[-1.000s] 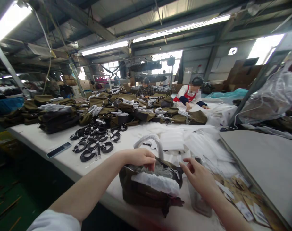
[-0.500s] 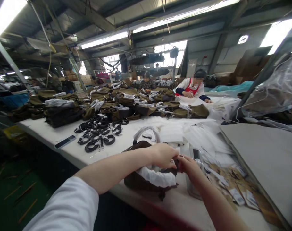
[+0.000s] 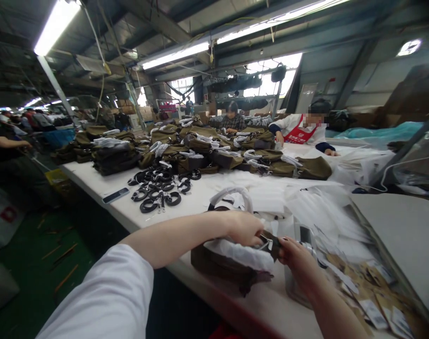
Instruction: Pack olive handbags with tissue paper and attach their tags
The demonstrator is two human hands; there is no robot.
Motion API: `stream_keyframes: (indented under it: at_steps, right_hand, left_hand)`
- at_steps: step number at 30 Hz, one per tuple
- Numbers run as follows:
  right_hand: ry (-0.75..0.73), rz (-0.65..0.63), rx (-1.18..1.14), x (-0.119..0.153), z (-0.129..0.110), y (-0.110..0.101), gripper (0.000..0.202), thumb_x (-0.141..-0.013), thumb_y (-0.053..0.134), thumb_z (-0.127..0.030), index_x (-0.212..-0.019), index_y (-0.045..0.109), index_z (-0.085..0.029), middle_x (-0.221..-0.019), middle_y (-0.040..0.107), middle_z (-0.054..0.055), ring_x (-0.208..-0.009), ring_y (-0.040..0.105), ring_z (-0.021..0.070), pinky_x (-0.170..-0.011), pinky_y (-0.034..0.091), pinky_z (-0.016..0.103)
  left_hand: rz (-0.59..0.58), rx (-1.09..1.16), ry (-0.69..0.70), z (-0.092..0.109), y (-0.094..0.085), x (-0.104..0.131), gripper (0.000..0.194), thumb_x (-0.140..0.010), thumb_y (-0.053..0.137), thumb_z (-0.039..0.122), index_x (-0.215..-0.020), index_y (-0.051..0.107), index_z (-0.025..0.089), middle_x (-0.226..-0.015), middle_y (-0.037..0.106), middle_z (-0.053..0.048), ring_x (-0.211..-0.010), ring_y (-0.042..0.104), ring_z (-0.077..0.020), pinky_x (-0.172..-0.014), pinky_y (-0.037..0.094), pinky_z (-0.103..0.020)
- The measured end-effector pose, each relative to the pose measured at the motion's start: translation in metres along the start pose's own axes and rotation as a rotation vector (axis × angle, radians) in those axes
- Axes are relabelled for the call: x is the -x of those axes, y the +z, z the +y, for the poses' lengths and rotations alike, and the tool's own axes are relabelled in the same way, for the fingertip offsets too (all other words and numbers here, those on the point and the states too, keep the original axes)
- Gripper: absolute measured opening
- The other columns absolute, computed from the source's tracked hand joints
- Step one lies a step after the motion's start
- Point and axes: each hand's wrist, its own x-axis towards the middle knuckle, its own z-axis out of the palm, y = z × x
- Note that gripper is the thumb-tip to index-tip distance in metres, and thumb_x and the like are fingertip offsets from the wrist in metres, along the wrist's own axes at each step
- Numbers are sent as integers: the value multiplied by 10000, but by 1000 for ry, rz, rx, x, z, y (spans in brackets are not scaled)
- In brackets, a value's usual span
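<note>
A dark olive bag (image 3: 221,264) lies on the white table (image 3: 104,184) in front of me, with white wrapping paper (image 3: 240,253) over its near side and a white-wrapped handle (image 3: 231,192) arching behind. My left hand (image 3: 244,228) rests on the bag's top and pinches the metal zipper pull (image 3: 267,243). My right hand (image 3: 297,256) grips the bag's right end beside that pull. The two hands almost touch.
Coiled black straps (image 3: 157,190) and a phone (image 3: 115,195) lie to the left. Stacks of olive bags (image 3: 200,153) fill the table's far side. Paper tags (image 3: 373,292) lie at the right by a grey board (image 3: 408,230). Two people (image 3: 306,129) work at the far end; another stands at the left.
My left hand went from the bag's open mouth to the zipper pull at its right end. My right hand closed on that end. The view swung left.
</note>
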Motion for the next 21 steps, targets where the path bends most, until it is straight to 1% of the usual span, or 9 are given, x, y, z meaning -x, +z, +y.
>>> stream_keyframes:
  at_steps: [2,4,7,9,10,13,15,18,21]
  right_hand:
    - [-44,52,148,4,-8,-5,377,-705,642,-613,-666,577,-244,-535,527,-19,-547,473,189,-586,347,356]
    - [-182,215,406,12,-23,-9,386,-673,653,-632,-729,617,-252,-659,648,44,-676,589,268,-690,427,433]
    - [-414,390,693,23,-51,-9,443,-676,635,-658,-919,663,-288,-938,737,86,-920,670,349,-876,486,541]
    - [-455,258,662,25,-69,3,469,-678,620,-708,-914,692,-309,-957,756,75,-927,692,347,-869,527,542]
    - [-466,140,635,23,-77,13,469,-682,618,-724,-884,708,-310,-945,765,70,-918,702,341,-850,549,525]
    - [-540,-257,681,5,-93,56,408,-799,566,-658,-885,734,-296,-989,771,69,-958,709,308,-857,576,465]
    - [-596,-481,820,-14,-93,90,342,-891,502,-526,-963,730,-281,-1045,763,71,-997,699,279,-920,565,453]
    - [-674,-613,1022,-43,-78,130,355,-888,525,-370,-1150,701,-207,-1234,711,139,-1156,649,310,-1053,508,515]
    - [-712,-630,1104,-61,-52,152,491,-823,645,-340,-1284,655,-171,-1396,622,185,-1320,546,364,-1155,419,560]
  left_hand:
    - [-112,-11,-63,-21,-22,34,177,-871,621,347,-901,733,214,-949,761,-68,-852,681,-241,-716,486,-319]
    - [-38,158,-129,-48,-34,76,171,-883,597,321,-925,725,216,-914,764,-30,-821,678,-187,-711,481,-273]
    - [546,438,-303,-88,-12,136,225,-907,572,352,-988,683,174,-882,741,-32,-805,664,-152,-739,494,-246]
    - [987,543,-477,-108,29,162,358,-907,585,458,-1074,643,147,-962,718,-63,-864,654,-160,-776,509,-262]
    - [1089,630,-551,-116,55,170,434,-904,582,505,-1135,620,139,-1010,709,-78,-910,654,-171,-796,518,-275]
    - [1050,863,-642,-129,130,171,581,-835,652,550,-1220,589,120,-1212,671,-150,-1069,650,-222,-906,532,-342]
    - [961,920,-625,-131,166,160,672,-777,722,523,-1297,568,126,-1313,636,-170,-1180,619,-257,-1031,485,-401]
    - [925,963,-566,-134,186,138,779,-731,779,485,-1389,522,158,-1436,571,-163,-1310,548,-289,-1137,406,-458]
    - [978,1042,-455,-137,180,116,817,-717,790,496,-1413,509,173,-1460,566,-148,-1348,526,-297,-1171,382,-462]
